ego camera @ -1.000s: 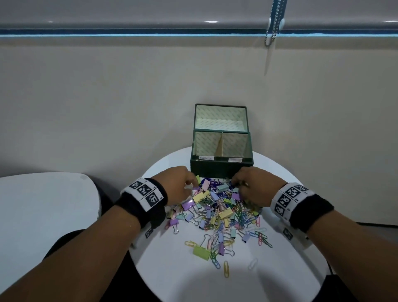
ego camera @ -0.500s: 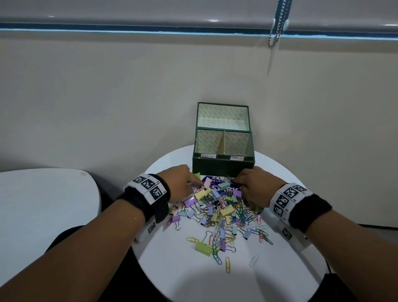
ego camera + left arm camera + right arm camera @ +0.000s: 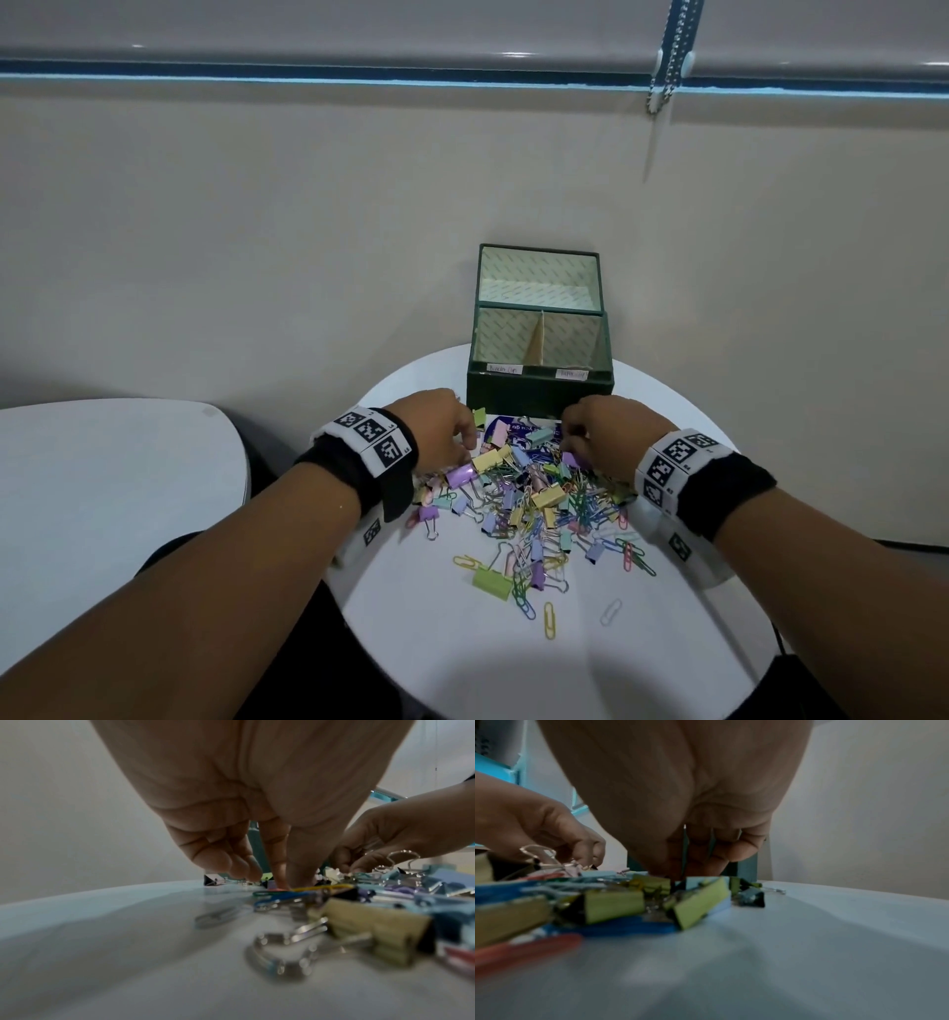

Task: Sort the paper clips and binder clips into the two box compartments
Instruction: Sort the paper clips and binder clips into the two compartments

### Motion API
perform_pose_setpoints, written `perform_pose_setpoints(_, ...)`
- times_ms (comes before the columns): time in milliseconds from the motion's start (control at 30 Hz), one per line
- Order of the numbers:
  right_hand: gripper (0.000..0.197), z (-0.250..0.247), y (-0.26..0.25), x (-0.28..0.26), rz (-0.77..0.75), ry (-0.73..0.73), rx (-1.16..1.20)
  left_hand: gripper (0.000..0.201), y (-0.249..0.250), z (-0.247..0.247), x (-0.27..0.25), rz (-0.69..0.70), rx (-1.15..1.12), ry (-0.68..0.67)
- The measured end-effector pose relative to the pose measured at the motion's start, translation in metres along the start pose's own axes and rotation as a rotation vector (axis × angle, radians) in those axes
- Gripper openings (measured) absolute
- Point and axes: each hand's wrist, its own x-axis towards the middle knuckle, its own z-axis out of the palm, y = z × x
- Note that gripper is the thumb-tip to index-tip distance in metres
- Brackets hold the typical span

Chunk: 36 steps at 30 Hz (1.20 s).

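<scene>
A heap of coloured paper clips and binder clips [image 3: 534, 493] lies on a round white table [image 3: 462, 647]. Behind it stands a dark green box [image 3: 539, 398] with its lid up and a divider [image 3: 536, 342] between two labelled compartments; their floors are hidden. My left hand [image 3: 464, 444] is at the heap's far left edge. In the left wrist view its thumb and index finger [image 3: 276, 874] pinch down on a small orange clip [image 3: 279, 888] on the table. My right hand [image 3: 567, 442] is at the far right edge, its fingers [image 3: 721, 852] curled round thin teal paper clips [image 3: 685, 850].
A second white table [image 3: 102, 488] stands to the left across a dark gap. The wall rises just behind the box, and a blind chain [image 3: 667, 67] hangs at the upper right. Loose clips [image 3: 549, 619] lie scattered toward the near edge.
Both hands stay at the heap's far edge, just before the box, with only small finger movements. The head view has drifted slightly.
</scene>
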Motion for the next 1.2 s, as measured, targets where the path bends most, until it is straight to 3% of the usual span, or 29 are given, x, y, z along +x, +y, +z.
perform_pose_setpoints(167,0.007,0.001,-0.007,0.004,0.043,-0.05,0.06,0.031,0.001,-0.002,-0.001,0.014,-0.055,0.009)
perform_pose_setpoints(433,0.014,-0.001,-0.007,0.002,0.008,-0.03,0.081,0.038,0.005,0.0,-0.001,0.085,-0.058,-0.018)
perform_pose_setpoints(667,0.012,-0.009,-0.008,-0.004,0.065,0.001,0.143,0.014,-0.004,-0.005,0.001,-0.013,0.088,0.119)
perform_pose_setpoints(933,0.026,-0.006,-0.011,-0.001,0.052,-0.064,0.145,0.019,0.004,-0.001,0.002,0.099,0.07,0.0)
perform_pose_setpoints(1100,0.008,-0.005,-0.009,0.003,0.014,-0.031,0.13,0.021,0.01,-0.003,0.002,0.13,0.082,0.005)
perform_pose_setpoints(1200,0.009,-0.006,-0.007,0.001,-0.004,0.011,0.127,0.018,0.01,-0.003,0.001,0.111,0.061,0.004)
